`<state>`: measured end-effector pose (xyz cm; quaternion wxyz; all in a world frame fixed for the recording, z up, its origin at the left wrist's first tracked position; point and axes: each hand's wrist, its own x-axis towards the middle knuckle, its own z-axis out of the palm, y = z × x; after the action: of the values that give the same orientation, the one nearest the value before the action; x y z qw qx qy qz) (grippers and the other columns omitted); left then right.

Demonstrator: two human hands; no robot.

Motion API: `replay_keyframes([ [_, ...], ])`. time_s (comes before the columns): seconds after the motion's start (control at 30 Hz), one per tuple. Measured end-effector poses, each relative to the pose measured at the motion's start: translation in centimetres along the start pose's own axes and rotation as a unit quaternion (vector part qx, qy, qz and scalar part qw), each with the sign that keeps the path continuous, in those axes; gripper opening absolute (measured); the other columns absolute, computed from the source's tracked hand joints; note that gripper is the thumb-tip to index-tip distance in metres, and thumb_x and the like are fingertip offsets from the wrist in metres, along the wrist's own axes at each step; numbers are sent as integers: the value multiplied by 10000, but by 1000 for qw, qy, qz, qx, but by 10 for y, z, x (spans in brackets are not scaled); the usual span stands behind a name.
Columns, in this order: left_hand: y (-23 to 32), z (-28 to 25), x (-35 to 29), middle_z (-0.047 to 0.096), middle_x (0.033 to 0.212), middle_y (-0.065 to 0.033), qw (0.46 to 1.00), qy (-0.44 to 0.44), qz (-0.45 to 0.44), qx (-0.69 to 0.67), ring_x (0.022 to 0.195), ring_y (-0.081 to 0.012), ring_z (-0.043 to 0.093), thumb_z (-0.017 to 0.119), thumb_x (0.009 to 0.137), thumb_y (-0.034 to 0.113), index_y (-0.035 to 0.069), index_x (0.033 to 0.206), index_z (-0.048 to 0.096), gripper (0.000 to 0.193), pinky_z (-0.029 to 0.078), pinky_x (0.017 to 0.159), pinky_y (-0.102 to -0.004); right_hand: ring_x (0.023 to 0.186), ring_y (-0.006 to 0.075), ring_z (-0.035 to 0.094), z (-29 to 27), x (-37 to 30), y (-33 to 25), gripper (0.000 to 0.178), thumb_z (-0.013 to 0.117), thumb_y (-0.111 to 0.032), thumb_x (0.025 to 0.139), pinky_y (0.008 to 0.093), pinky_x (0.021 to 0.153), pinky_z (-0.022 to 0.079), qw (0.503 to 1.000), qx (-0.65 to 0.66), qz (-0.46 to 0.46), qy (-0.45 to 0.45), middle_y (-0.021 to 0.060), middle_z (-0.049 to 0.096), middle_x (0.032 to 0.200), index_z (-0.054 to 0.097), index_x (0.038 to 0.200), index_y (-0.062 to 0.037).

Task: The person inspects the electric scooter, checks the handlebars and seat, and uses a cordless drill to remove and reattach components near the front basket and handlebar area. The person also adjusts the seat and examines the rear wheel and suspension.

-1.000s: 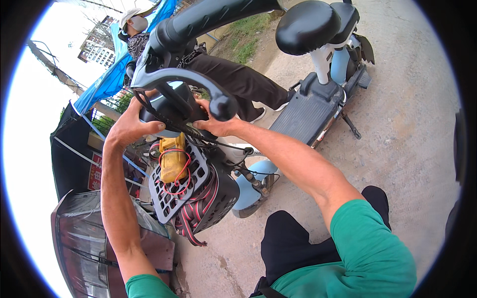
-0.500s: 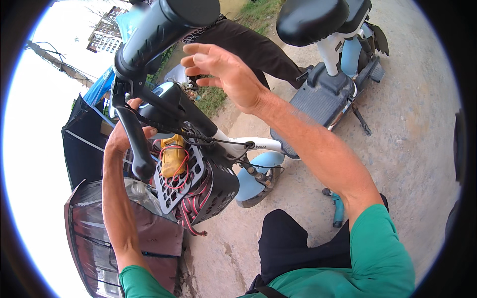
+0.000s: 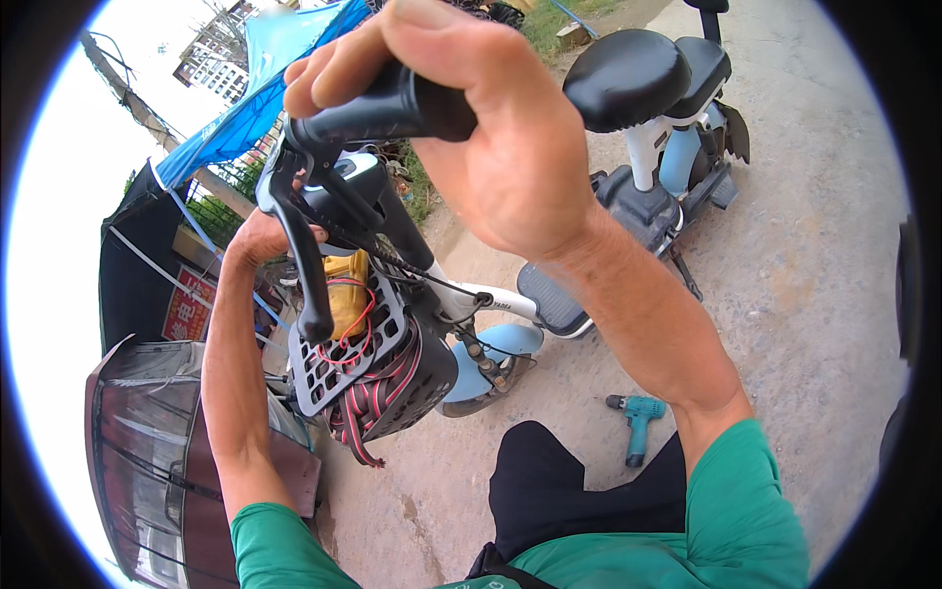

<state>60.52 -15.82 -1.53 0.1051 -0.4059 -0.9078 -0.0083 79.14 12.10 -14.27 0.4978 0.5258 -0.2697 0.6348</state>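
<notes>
My right hand [image 3: 510, 147] is curled round the black handlebar grip [image 3: 392, 106] of an electric scooter, its palm side towards me. A black brake lever [image 3: 306, 255] hangs below that grip. My left hand [image 3: 260, 238] holds the scooter's front housing, just under the display [image 3: 358, 162]; the lever and housing hide most of its fingers. Beneath the handlebar sits a dark, perforated front basket [image 3: 417, 378]. A yellow device with a red wire [image 3: 348, 304] lies on it, and red-and-black striped straps [image 3: 378, 393] spill over its side.
A teal cordless drill [image 3: 643, 427] lies on the concrete by my knees. The scooter's black saddle [image 3: 628, 80] and footboard [image 3: 554, 294] stand to the right. At left are a maroon covered vehicle [image 3: 147, 442], a blue tarp [image 3: 231, 108] and a dark canopy [image 3: 137, 255].
My right hand has gone from open beside the grip to wrapped round it. The handlebar sits lower in view. The person behind the scooter has mostly left the picture.
</notes>
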Motion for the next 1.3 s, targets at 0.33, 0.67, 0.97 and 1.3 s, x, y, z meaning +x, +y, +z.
replay_keyframes([
  [0.33, -28, 26, 13, 480, 1560, -161, 996, 42, 80, -26, 1472, -327, 444, 885, 658, 178, 108, 1584, 475, 1015, 320, 1255, -451, 1046, 348, 569, 130, -15, 44, 355, 687, -337, 926, 550, 1045, 377, 972, -220, -46, 72, 164, 612, 1016, 627, 1083, -24],
  [0.67, -33, 40, 21, 428, 1614, -195, 991, 45, 46, -115, 1519, -358, 401, 839, 654, 571, 65, 1549, 540, 1071, 268, 1283, -459, 1245, 392, 567, 177, -20, 83, 469, 663, -395, 968, 590, 1172, 323, 930, -364, -9, 46, 241, 660, 1186, 673, 1166, 30],
  [0.97, -20, 58, 25, 430, 1619, -175, 977, 124, 14, -174, 1468, -336, 455, 730, 725, 486, 97, 1470, 630, 847, 375, 1209, -464, 1327, 416, 528, 211, -17, 117, 465, 629, -372, 996, 629, 1193, 289, 917, -393, 5, 60, 245, 639, 1253, 673, 1220, 33],
  [1.3, -63, 66, 30, 444, 1629, -201, 983, 139, 85, -89, 1553, -343, 367, 710, 751, 484, 75, 1487, 609, 848, 227, 1289, -465, 1301, 377, 553, 107, -108, 144, 612, 814, -146, 749, 553, 1097, 428, 961, -252, -15, 113, 190, 573, 1342, 592, 1306, -26],
])
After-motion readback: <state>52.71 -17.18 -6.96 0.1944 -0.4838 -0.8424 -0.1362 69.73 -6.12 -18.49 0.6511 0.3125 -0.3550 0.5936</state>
